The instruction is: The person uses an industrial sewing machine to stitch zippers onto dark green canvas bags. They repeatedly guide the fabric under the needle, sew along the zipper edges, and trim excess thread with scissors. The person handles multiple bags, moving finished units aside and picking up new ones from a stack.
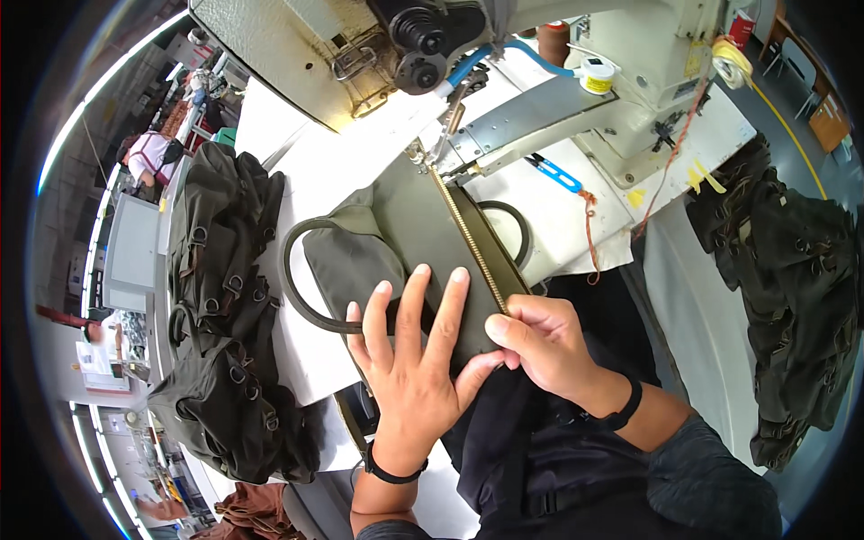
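Olive bag [418, 229] lies partly beneath both hands [409, 387] [547, 353].

dark bags [211, 409] heaped at left, reddish-brown cloth [256, 511], blue tool [560, 175], brown spool [553, 45]

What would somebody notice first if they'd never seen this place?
Probably the left hand, spread over an olive-green bag in the middle, and the right hand pinching the bag's edge at the near end of its gold-coloured zipper. Next, the big sewing machine across the top and the heaped dark bags at left.
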The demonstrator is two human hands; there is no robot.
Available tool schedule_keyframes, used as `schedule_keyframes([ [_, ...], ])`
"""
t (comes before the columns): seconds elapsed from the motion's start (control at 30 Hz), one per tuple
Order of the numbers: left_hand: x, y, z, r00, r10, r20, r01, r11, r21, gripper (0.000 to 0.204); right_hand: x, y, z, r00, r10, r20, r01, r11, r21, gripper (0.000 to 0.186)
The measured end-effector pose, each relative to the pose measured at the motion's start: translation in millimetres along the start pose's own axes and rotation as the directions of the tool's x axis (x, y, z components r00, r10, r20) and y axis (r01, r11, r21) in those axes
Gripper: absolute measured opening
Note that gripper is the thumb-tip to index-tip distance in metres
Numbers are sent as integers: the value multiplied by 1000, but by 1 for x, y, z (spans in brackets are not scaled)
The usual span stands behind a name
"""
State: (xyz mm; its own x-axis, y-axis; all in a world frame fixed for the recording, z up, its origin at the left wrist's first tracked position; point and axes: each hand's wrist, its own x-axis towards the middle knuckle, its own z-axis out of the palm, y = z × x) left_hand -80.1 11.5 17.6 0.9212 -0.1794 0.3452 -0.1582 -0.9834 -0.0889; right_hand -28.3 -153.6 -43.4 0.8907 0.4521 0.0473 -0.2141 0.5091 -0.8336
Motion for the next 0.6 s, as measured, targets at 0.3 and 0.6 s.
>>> schedule_keyframes([
  [0.3,13,-2,7,1000,3,-13,-4,999,-49,67,16,0,-9,1000,-7,6,7,1000,-8,30],
  [0.6,33,-19,16,999,23,-25,-25,998,-66,62,42,0,-8,1000,-21,-2,21,999,24,29],
])
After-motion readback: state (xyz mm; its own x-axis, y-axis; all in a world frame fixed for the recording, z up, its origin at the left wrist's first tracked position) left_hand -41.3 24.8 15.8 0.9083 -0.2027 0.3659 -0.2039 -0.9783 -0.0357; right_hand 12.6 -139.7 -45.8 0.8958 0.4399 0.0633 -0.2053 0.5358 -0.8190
